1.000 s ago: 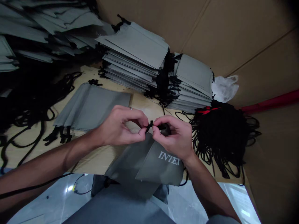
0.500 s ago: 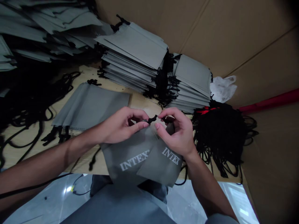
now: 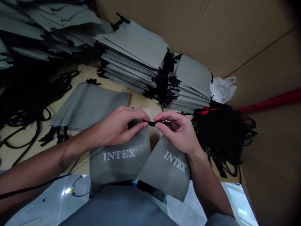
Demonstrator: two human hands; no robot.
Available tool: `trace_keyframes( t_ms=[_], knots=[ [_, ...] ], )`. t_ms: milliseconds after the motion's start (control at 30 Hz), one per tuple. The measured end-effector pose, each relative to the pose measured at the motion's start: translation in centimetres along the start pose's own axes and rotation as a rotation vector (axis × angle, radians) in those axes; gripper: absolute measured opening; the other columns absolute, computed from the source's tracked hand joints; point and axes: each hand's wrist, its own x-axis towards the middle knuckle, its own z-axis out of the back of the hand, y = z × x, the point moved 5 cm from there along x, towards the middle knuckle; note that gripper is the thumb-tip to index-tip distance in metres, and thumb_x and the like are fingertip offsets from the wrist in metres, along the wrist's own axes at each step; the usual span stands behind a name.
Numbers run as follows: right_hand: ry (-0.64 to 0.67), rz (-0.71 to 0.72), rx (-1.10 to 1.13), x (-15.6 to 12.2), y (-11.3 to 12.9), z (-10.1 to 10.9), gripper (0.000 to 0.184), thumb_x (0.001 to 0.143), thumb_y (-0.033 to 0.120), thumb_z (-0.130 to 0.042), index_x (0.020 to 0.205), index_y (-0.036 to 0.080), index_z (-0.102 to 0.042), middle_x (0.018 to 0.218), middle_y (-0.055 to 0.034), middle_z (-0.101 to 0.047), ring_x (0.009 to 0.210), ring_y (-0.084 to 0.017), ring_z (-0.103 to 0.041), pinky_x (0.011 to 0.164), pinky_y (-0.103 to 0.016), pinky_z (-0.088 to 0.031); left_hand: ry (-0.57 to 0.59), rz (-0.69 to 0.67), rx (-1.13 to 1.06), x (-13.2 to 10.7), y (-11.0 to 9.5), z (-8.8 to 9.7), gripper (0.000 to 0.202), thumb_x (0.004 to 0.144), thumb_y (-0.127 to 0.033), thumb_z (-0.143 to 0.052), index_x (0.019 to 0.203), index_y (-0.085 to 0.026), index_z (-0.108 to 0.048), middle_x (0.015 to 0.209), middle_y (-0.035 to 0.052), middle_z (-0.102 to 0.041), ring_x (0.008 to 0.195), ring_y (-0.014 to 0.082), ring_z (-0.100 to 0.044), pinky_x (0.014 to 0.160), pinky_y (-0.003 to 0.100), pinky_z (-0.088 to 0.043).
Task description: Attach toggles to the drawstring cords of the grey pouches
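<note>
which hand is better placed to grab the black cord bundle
Probably the right hand: it sits beside the black cord bundle, while the left hand lies beyond the cord both hands pinch.

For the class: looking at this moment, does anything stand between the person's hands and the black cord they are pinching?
Nothing visible does. The left hand and right hand both touch the black drawcord directly, pinching it. The grey INTEX bag panels lie below the fingers, not in between.
</note>
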Motion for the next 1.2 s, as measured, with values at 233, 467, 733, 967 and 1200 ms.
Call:
trace_keyframes(
  t_ms=[233,467,733,967,1200],
  knots=[
    [-0.025,0.014,-0.049,-0.11,-0.21,0.2,0.017,0.096,0.029,-0.082,0.111,0.025,-0.077,0.107,-0.003,-0.077,0.1,-0.018,-0.072,0.095,-0.035,-0.061,-0.001,-0.027,0.026,-0.05,0.18,0.12,0.02,0.108,-0.025,-0.061,0.117,-0.02,-0.077,0.103,0.0009,-0.083,0.084,0.0136,-0.076,0.073,0.024,-0.052],
    [-0.037,0.019,-0.067,-0.17,-0.02,0.25,0.013,0.097,0.028,-0.081,0.11,0.025,-0.078,0.105,-0.0025,-0.077,0.099,-0.018,-0.071,0.093,-0.035,-0.061,0.037,-0.017,-0.005,-0.06,0.22,0.31,0.019,0.107,-0.025,-0.06,0.113,-0.02,-0.078,0.099,0.0015,-0.081,0.081,0.0136,-0.075,0.074,0.024,-0.052],
    [0.063,-0.007,-0.07,-0.32,-0.14,0.09,0.021,0.096,0.032,-0.083,0.116,0.027,-0.079,0.11,-0.0028,-0.081,0.101,-0.019,-0.075,0.093,-0.035,-0.063,0.088,0.003,-0.04,-0.04,0.19,0.12,0.02,0.108,-0.026,-0.059,0.11,-0.021,-0.078,0.093,0.001,-0.078,0.079,0.0134,-0.072,0.073,0.024,-0.05],
    [0.054,0.02,-0.1,-0.38,-0.12,0.34,0.018,0.095,0.031,-0.085,0.111,0.027,-0.08,0.106,-0.0015,-0.08,0.095,-0.019,-0.075,0.087,-0.033,-0.061,0.074,0.012,-0.038,0.11,0.22,0.31,0.021,0.106,-0.026,-0.059,0.108,-0.021,-0.079,0.094,0.0013,-0.08,0.08,0.014,-0.073,0.073,0.024,-0.051],
    [0.035,0.042,-0.191,-0.44,0.08,0.43,0.013,0.096,0.032,-0.083,0.107,0.027,-0.08,0.101,-0.0014,-0.081,0.092,-0.02,-0.076,0.085,-0.035,-0.061,0.062,0.021,-0.015,0.09,0.42,0.37,0.021,0.106,-0.027,-0.059,0.11,-0.021,-0.079,0.093,0.0021,-0.08,0.078,0.015,-0.073,0.072,0.025,-0.051]
  ],
)
